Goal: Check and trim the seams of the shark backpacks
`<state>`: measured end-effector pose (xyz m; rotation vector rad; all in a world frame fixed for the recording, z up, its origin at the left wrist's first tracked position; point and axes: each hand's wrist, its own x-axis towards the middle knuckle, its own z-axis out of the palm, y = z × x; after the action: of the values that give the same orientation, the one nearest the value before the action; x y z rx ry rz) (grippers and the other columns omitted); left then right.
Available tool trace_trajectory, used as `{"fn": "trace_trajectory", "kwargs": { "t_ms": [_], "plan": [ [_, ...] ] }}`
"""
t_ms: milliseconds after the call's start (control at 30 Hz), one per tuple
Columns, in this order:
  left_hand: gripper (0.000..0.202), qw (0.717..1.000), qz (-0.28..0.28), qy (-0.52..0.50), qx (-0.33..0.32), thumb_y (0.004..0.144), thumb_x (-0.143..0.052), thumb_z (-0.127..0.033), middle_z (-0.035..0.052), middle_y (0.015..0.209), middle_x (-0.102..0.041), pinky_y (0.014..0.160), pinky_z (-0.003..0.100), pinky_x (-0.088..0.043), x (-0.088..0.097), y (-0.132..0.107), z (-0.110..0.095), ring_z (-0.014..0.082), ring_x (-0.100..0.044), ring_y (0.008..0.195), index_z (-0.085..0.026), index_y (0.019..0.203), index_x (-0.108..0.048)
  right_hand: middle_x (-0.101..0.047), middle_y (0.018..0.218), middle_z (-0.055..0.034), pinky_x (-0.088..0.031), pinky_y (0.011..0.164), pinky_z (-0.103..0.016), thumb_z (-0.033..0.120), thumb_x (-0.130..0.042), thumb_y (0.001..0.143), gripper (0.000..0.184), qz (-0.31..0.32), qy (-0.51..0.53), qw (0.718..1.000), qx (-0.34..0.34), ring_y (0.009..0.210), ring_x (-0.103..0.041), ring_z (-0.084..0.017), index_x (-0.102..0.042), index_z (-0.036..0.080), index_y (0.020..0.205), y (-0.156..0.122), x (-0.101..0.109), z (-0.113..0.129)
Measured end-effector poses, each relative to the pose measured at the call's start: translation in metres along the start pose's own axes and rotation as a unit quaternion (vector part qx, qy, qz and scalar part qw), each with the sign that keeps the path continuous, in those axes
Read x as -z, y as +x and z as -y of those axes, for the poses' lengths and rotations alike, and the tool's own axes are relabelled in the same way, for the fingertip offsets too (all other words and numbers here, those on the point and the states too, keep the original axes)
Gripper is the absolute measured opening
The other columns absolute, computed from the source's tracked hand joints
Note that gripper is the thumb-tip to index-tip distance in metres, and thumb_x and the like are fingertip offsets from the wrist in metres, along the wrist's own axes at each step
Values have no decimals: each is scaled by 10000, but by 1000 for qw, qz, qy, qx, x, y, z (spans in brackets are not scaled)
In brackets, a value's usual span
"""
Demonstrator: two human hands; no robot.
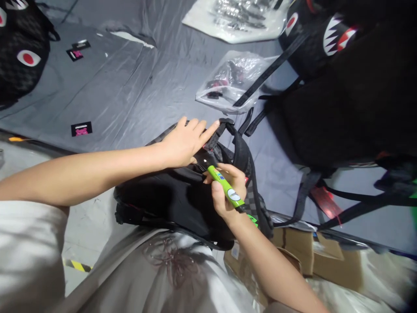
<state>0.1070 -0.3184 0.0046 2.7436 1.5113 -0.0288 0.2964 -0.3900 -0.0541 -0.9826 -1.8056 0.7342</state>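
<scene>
Head cam: blue print (219, 175) on green marker (224, 186) too small to read, your R hand (232, 180) gripping it w/ tip toward black bag (182, 200) at table (163, 87) edge, your L hand (185, 143) open & spread on bag.

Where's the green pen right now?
Head view, just right of centre: the green pen is held in the right hand over the black backpack, below and right of the left hand.
</scene>
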Motion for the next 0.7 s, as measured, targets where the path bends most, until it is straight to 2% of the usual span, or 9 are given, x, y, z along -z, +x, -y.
{"fn": "trace_trajectory", "kwargs": {
  "t_ms": [100,167,267,367,433,533,700],
  "plan": [
    [1090,1000,-9,1,-6,762,-782,-396,235,1447,-454,1081,507,-302,-3,0,2,400,-443,1262,-79,1583,-139,-732,911,-35,-594,719,-342,230,-605,911,247,0,-69,998,-1,763,-727,-194,-574,246,1156,7,13,6],
    [1080,1000,-13,-9,-6,764,-777,-401,228,1450,-450,1082,507,-293,-5,0,3,403,-437,1267,-89,1582,-145,-747,975,-53,-588,771,-354,236,-624,906,194,50,-111,992,18,829,-729,-205,-630,244,1099,16,25,12],
    [1033,1000,-16,-22,-4,789,-743,-438,213,1465,-438,1084,515,-282,-7,1,4,408,-422,1283,-109,1580,-164,-753,1015,-76,-573,798,-388,360,-580,945,245,154,-109,982,20,895,-717,-233,-670,232,1134,31,36,21],
    [1024,1000,-18,-9,-4,786,-744,-460,210,1457,-447,1069,505,-296,-7,2,4,398,-427,1270,-111,1574,-191,-755,972,-67,-573,761,-362,429,-525,972,298,160,-90,982,-36,866,-719,-220,-683,216,1107,44,38,25],
    [1033,1000,-14,4,-5,775,-758,-457,217,1451,-451,1054,499,-311,-5,3,4,394,-432,1258,-92,1568,-205,-757,941,-50,-577,747,-331,395,-592,937,237,170,-94,980,-52,831,-724,-204,-691,207,1043,51,38,24],
    [1022,1000,7,4,-5,779,-757,-435,225,1465,-439,1050,494,-318,-2,4,5,395,-431,1265,-70,1563,-213,-768,941,-46,-586,770,-324,330,-675,883,180,252,-114,961,-24,815,-730,-200,-715,204,1005,60,43,23],
    [997,999,47,-15,-3,847,-661,-478,199,1545,-352,1086,486,-270,3,6,7,386,-370,1342,-125,1593,-102,-769,1035,-78,-591,843,-341,250,-628,916,209,327,-142,934,-2,921,-730,-216,-714,190,1097,72,54,29]
  ]
}}
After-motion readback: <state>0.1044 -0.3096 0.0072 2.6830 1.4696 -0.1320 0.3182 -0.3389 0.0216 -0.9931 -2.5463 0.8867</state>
